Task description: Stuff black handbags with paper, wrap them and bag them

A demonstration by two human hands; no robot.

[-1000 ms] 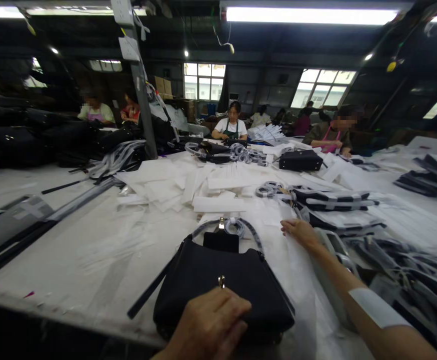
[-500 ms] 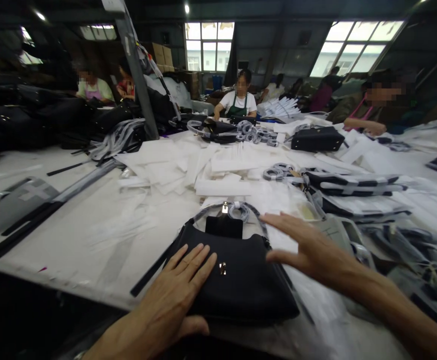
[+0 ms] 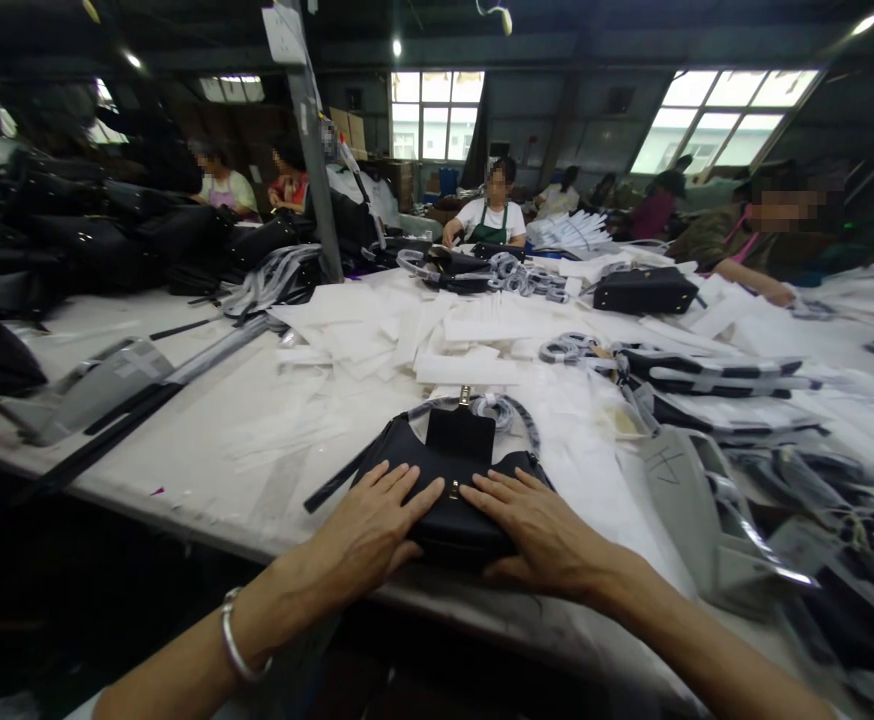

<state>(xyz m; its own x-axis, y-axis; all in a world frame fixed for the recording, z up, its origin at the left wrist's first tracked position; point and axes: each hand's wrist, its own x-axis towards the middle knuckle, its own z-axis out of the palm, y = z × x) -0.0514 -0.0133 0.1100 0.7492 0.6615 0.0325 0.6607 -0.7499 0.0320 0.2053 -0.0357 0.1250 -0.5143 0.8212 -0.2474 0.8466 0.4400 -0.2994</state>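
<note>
A black handbag (image 3: 456, 470) with a small gold clasp lies flat near the front edge of the white table (image 3: 204, 450). Its wrapped handle (image 3: 493, 412) arches behind it, and a black strap runs off to the left. My left hand (image 3: 373, 520) lies flat on the bag's left half, fingers spread. On the right half rests my right hand (image 3: 534, 525), also flat with fingers stretched out. The fingertips of both hands nearly meet at the clasp. A silver bangle (image 3: 234, 640) circles my left wrist.
Stacks of white wrapping sheets (image 3: 422, 330) lie behind the bag. Wrapped straps and bag parts (image 3: 707, 375) pile up on the right. Dark bags (image 3: 69, 240) are heaped at far left. Several other people (image 3: 493, 205) sit working at the table's far side.
My right hand came in from the right and settled on the bag beside the left. The left hand uncurled and now lies flat. The view shifted back from the table.
</note>
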